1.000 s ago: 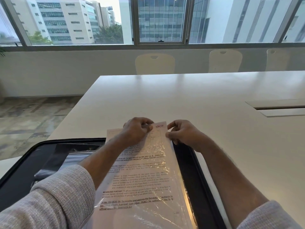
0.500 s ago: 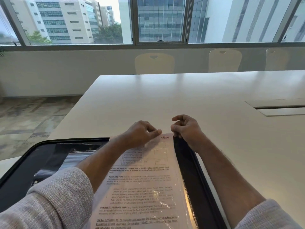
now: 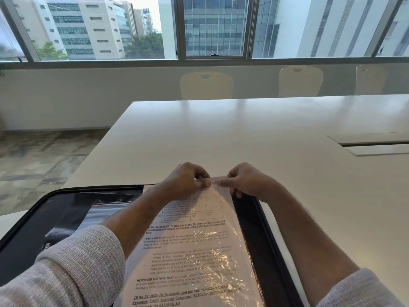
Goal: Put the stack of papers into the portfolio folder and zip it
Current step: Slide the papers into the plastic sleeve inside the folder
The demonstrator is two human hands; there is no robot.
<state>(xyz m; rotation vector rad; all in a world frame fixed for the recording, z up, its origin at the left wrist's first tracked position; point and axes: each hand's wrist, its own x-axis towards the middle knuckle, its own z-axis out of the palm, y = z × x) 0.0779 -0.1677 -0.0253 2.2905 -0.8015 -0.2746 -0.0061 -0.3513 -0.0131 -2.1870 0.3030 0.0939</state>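
Note:
An open black portfolio folder (image 3: 259, 231) with a zip edge lies at the table's near edge, its left half (image 3: 55, 209) spread out flat. A stack of printed papers (image 3: 190, 253) lies on its right half under a clear, crinkled plastic sleeve. My left hand (image 3: 183, 182) pinches the top edge of the papers and sleeve. My right hand (image 3: 245, 180) pinches the same top edge just to the right, fingertips almost meeting the left hand's. Both forearms cover parts of the folder.
The white table (image 3: 243, 138) stretches far ahead, with a recessed cable hatch (image 3: 371, 144) at the right. Pale chairs (image 3: 205, 85) stand along the far side below the windows. The table's left edge drops to a patterned floor (image 3: 33, 156).
The papers slid down into the sleeve, their top drawing back from the table toward the folder. Both hands came together at the top edge, where they now pinch it.

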